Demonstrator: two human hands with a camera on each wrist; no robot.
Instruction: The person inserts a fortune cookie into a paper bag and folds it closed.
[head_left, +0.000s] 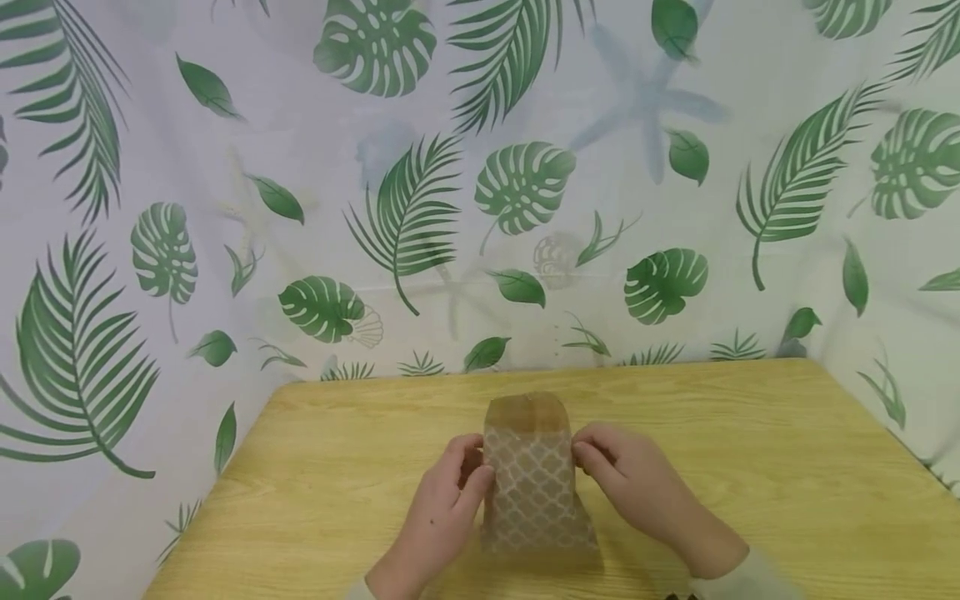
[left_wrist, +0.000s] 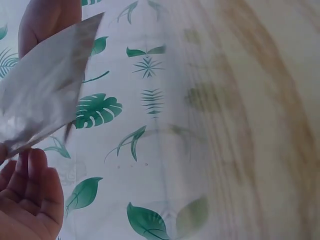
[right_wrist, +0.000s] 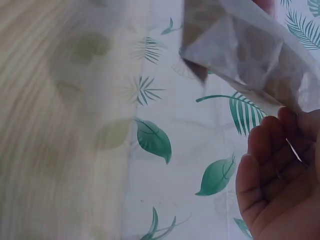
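Observation:
A brown paper bag (head_left: 531,475) with a pale scale-like pattern stands before me, its top rounded and plain brown, its lower end flaring to the right. My left hand (head_left: 444,504) pinches its left edge between thumb and fingers. On the opposite edge, my right hand (head_left: 637,483) pinches with thumb and forefinger. In the left wrist view the bag (left_wrist: 45,85) appears as a pale, slanting sheet above the left hand (left_wrist: 32,200). Creases show on the bag (right_wrist: 250,50) in the right wrist view, where the right hand (right_wrist: 280,185) holds its lower edge. The bag's inside is hidden.
The yellow wood-grain table (head_left: 337,467) spreads around both hands. Behind it and at the sides hangs a white covering (head_left: 420,350) printed with green leaves. The table's far edge meets this covering.

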